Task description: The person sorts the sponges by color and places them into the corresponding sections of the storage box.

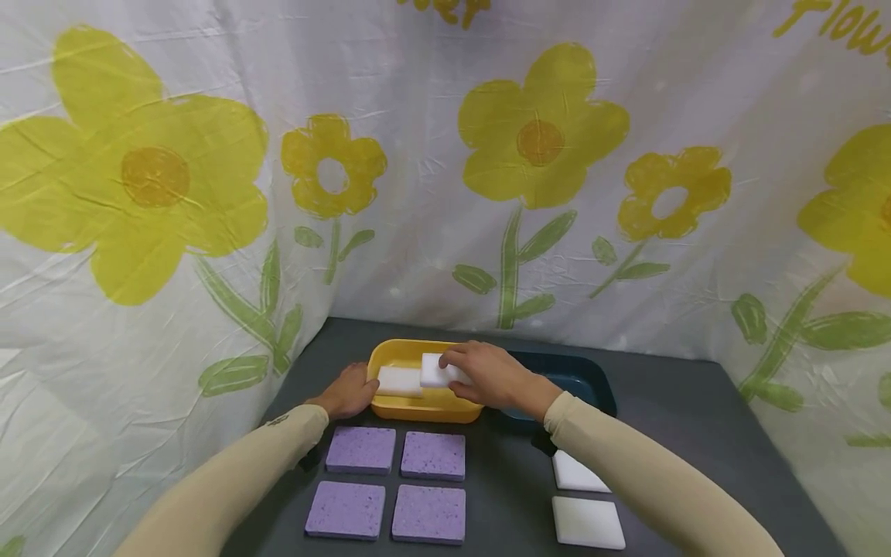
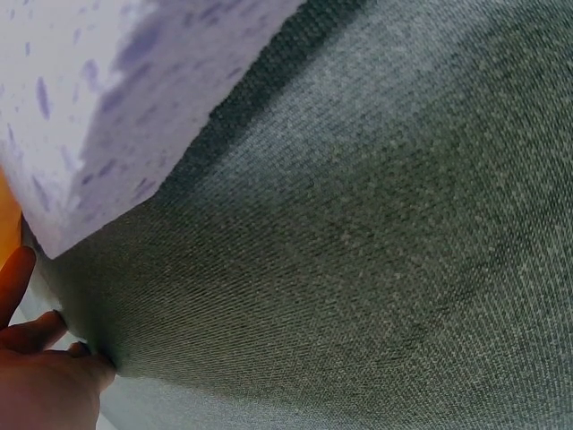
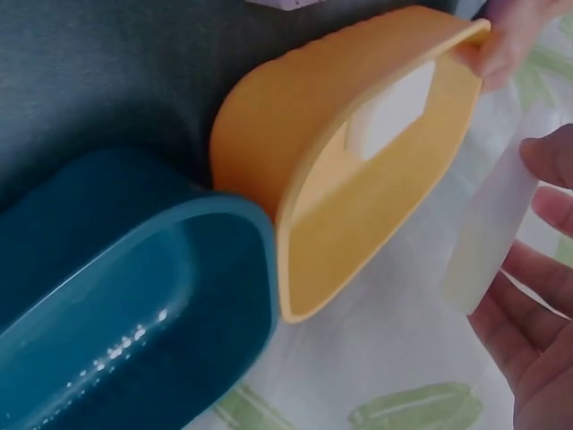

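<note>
Above the yellow plastic basin [image 1: 425, 414], my right hand [image 1: 487, 375] pinches a white sponge [image 1: 433, 370] between thumb and fingers. The right wrist view shows this sponge [image 3: 501, 224] edge-on, with the fingertips along one side. My left hand [image 1: 351, 391] holds the basin's left end, its thumb over the rim. Inside the basin a second white sponge [image 1: 400, 381] lies toward the left; it also shows in the right wrist view. The left wrist view catches only part of the left hand [image 2: 45, 367] at the lower left corner.
A dark teal basin [image 1: 592, 379] stands against the yellow one's right side, partly behind my right arm. Several purple speckled sponges [image 1: 360, 449] lie in two rows in front. Two white sponges [image 1: 588, 523] lie at the right. A flower-printed curtain [image 1: 418, 255] hangs behind the dark table [image 1: 696, 433].
</note>
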Tool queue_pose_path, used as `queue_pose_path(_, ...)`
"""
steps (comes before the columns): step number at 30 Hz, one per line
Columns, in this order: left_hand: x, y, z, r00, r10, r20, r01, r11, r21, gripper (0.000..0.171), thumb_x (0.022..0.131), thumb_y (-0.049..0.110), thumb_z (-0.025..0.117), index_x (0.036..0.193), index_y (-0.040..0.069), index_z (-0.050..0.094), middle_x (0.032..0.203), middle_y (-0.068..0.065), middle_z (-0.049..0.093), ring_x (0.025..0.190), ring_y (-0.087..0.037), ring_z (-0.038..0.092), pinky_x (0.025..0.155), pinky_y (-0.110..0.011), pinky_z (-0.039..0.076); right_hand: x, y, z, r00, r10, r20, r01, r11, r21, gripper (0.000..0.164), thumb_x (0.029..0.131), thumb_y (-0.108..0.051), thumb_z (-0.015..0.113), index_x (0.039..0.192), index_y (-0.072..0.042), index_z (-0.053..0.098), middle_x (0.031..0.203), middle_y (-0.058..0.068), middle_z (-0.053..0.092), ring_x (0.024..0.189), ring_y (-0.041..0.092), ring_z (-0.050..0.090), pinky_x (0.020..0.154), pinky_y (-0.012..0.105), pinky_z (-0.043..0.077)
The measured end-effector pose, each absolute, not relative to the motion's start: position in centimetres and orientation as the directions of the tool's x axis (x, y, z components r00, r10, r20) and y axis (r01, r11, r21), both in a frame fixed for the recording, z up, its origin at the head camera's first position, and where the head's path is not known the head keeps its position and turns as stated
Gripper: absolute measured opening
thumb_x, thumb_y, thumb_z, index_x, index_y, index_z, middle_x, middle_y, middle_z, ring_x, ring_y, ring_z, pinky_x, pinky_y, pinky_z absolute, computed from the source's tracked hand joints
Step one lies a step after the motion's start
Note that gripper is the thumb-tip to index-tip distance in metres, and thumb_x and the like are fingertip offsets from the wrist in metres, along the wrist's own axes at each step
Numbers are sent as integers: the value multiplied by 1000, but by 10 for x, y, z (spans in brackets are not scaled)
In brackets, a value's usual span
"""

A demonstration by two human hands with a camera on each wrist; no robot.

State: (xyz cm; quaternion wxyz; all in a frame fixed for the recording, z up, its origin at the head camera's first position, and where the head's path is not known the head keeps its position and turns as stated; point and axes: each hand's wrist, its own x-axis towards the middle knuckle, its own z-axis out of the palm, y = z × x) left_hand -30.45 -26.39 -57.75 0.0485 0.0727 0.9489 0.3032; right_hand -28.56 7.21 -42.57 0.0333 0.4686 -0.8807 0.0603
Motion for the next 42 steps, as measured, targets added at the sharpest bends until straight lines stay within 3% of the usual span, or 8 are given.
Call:
queue_pose_path(5, -289, -253, -551, -983, 166, -77, 94, 821, 563, 47, 109, 26, 46, 135, -10, 61, 129, -23, 65, 127, -42, 57, 111, -63, 43, -295, 60, -431, -584, -806, 95, -812, 576, -97, 35, 104, -29, 76, 136, -18, 70, 141, 5, 72, 115, 25, 69, 105, 45, 59)
queue_pose_path(12, -316, -268, -593, -986, 156, -66, 92, 820, 565, 51, 108, 32, 45, 137, -8, 60, 133, -21, 65, 131, -41, 56, 114, -62, 43, -307, 44, -440, -587, -805, 91, -809, 576, -120, 36, 105, -30, 74, 138, -17, 69, 144, 7, 71, 122, 27, 69, 107, 46, 57)
queue_pose_path(21, -320, -273, -602, -984, 172, -37, 123, 824, 553, 54, 108, 36, 47, 134, -9, 61, 129, -22, 66, 128, -43, 57, 111, -60, 45, -315, 20, -450, -591, -803, 82, -805, 579, -127, 35, 105, -28, 74, 138, -15, 70, 141, 6, 73, 123, 27, 70, 109, 44, 57)
queue_pose_path(25, -321, -273, -604, -987, 159, -38, 110, 818, 564, 53, 108, 34, 47, 136, -9, 60, 132, -22, 65, 135, -44, 55, 117, -62, 42, -319, 11, -456, -599, -797, 72, -798, 588, -133, 36, 106, -28, 73, 139, -15, 69, 142, 6, 72, 124, 27, 70, 110, 44, 56)
queue_pose_path(35, -317, -269, -599, -990, 139, -37, 92, 810, 580, 47, 106, 30, 47, 130, -8, 61, 118, -17, 65, 127, -41, 57, 112, -60, 44, -325, -1, -472, -655, -755, 31, -745, 639, -191, 38, 104, -29, 75, 139, -15, 68, 136, 6, 74, 112, 22, 70, 108, 40, 57)
queue_pose_path(42, -317, -268, -597, -989, 138, -51, 83, 812, 578, 52, 106, 34, 49, 133, -9, 61, 125, -21, 66, 129, -42, 57, 114, -60, 43, -329, -7, -488, -690, -724, 22, -712, 672, -203, 38, 104, -31, 76, 137, -16, 68, 131, 5, 76, 104, 19, 69, 106, 38, 58)
